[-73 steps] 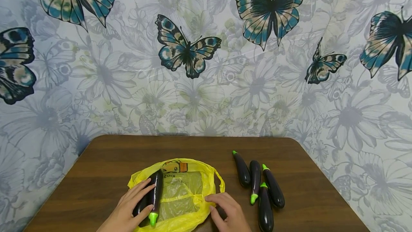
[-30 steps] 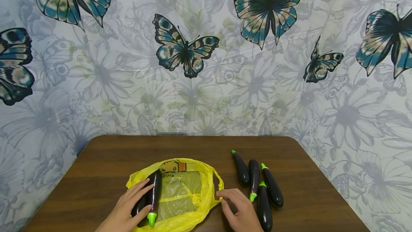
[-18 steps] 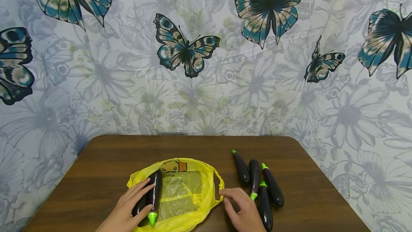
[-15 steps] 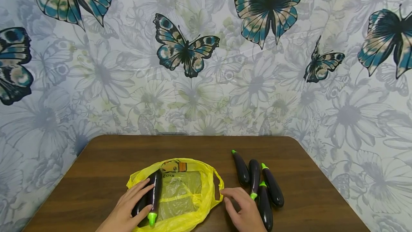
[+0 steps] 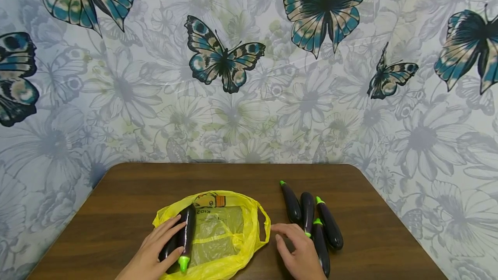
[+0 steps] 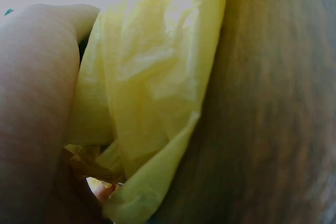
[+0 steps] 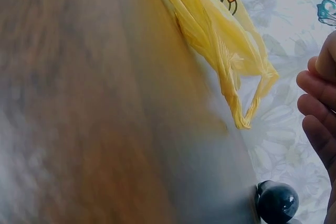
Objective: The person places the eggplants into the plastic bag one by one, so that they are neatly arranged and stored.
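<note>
A glossy eggplant [image 5: 188, 230] is touched by the left hand [image 5: 155, 249], whose fingers are laid loosely parted across its side, the thumb set apart near its green stem end. How firmly it is held cannot be told. It is lodged inside a yellow plastic bag [image 5: 249, 252], at the left wall; its stem is pointed toward the person, its long axis running away and slightly rightward. A second eggplant [image 5: 167, 249] is partly covered by the same hand, alongside. Nothing is gripped by the right hand [image 5: 298, 252], its fingers loosely bent, its index fingertip just beside the bag handle [image 5: 267, 230]. Past it, four loose eggplants [image 5: 329, 224] are grouped on the wooden table [image 5: 109, 228]: three stems are directed away, one toward the person. The background is filled by a butterfly-print wall covering [image 5: 233, 120]
</note>
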`<act>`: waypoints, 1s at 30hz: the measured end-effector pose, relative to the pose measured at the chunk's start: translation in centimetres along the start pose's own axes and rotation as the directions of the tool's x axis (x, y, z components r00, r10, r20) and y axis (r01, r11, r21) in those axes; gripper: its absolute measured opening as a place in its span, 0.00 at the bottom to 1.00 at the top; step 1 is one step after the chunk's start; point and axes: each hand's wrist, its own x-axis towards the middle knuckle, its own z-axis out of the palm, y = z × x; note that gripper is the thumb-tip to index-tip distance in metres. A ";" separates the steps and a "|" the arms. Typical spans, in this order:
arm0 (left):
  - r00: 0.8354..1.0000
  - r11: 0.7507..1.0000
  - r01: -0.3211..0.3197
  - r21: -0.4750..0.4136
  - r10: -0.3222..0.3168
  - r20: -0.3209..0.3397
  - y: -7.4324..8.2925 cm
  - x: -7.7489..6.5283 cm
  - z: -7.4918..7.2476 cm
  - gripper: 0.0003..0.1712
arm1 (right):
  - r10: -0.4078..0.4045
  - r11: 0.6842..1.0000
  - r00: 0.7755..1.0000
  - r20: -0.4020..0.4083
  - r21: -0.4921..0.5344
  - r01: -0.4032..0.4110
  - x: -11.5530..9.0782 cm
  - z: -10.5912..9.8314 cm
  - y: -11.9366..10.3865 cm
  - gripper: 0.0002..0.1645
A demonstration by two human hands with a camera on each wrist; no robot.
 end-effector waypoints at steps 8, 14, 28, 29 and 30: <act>0.999 1.000 0.026 -0.009 -0.026 0.021 0.2 0.1 -0.3 0.30 | 0.058 0.996 0.997 -0.050 -0.062 -0.061 0.4 -0.7 0.2 0.25; 0.999 1.000 0.026 -0.008 -0.025 0.025 0.2 0.1 -0.2 0.30 | 0.088 0.990 0.991 -0.104 -0.098 -0.098 0.5 -1.5 0.7 0.26; 1.000 1.000 0.014 -0.012 -0.014 0.017 0.2 0.0 -0.2 0.30 | 0.171 0.968 0.955 -0.244 -0.137 -0.208 0.7 -3.0 2.2 0.21; 1.000 1.000 0.013 -0.011 -0.013 0.017 0.2 0.0 -0.2 0.30 | 0.201 0.959 0.948 -0.248 -0.150 -0.242 0.7 -3.1 2.3 0.19; 1.000 1.000 0.013 -0.010 -0.013 0.017 0.2 0.0 -0.2 0.30 | 0.234 0.946 0.939 -0.252 -0.163 -0.279 0.7 -3.2 2.4 0.18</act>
